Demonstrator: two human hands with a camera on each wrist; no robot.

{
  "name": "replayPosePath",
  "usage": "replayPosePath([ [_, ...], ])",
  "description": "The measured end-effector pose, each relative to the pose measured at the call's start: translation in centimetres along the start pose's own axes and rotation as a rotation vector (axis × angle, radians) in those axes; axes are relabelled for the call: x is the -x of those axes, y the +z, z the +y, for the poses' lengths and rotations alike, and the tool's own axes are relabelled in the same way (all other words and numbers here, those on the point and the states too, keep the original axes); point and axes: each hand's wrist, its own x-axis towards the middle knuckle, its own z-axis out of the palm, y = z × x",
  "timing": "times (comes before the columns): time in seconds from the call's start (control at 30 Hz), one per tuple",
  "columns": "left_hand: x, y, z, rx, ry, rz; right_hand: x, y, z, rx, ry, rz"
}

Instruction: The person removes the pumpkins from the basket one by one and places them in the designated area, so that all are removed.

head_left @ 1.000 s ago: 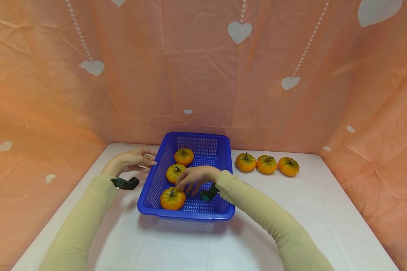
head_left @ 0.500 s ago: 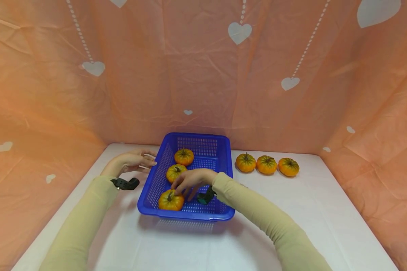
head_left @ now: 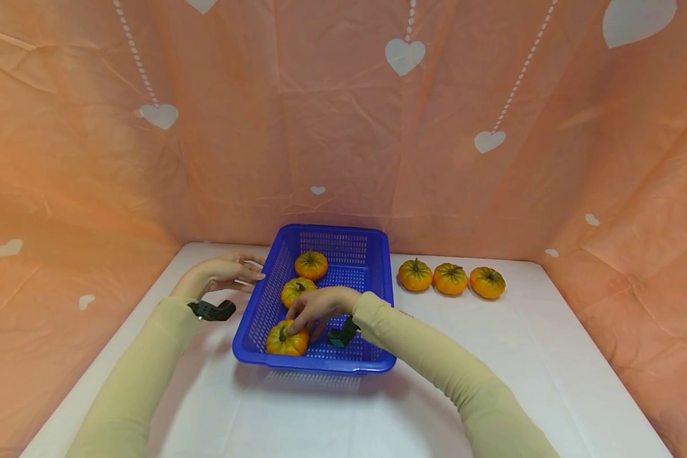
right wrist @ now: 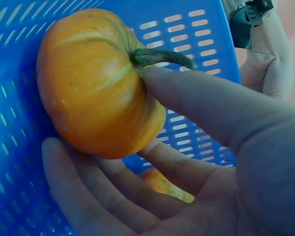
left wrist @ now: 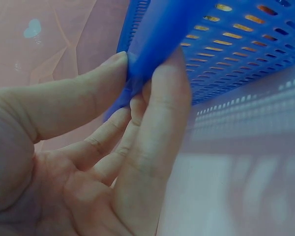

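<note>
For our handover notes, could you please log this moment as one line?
left hand: pinches blue basket rim; right hand: grips nearest pumpkin; basket: two more pumpkins; table: three pumpkins

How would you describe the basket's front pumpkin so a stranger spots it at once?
Find the blue basket on the white table. Inside, along its left side, go past the back pumpkin and middle pumpkin to the front pumpkin. Unlike those two, it has the thumb of the right hand on it, beside its stem.
</note>
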Motion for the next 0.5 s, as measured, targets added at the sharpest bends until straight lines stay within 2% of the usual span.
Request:
replayPosePath([
  [0.33,0.09,0.07,0.13,-0.008,0.001,0.005,0.18,0.08,-0.1,-0.018,0.006,0.022],
  [0.5,0.22,0.09,0.04,-0.029,-0.005,0.022,0.68,-0.05,-0.04,-0.02,-0.016,0.06],
])
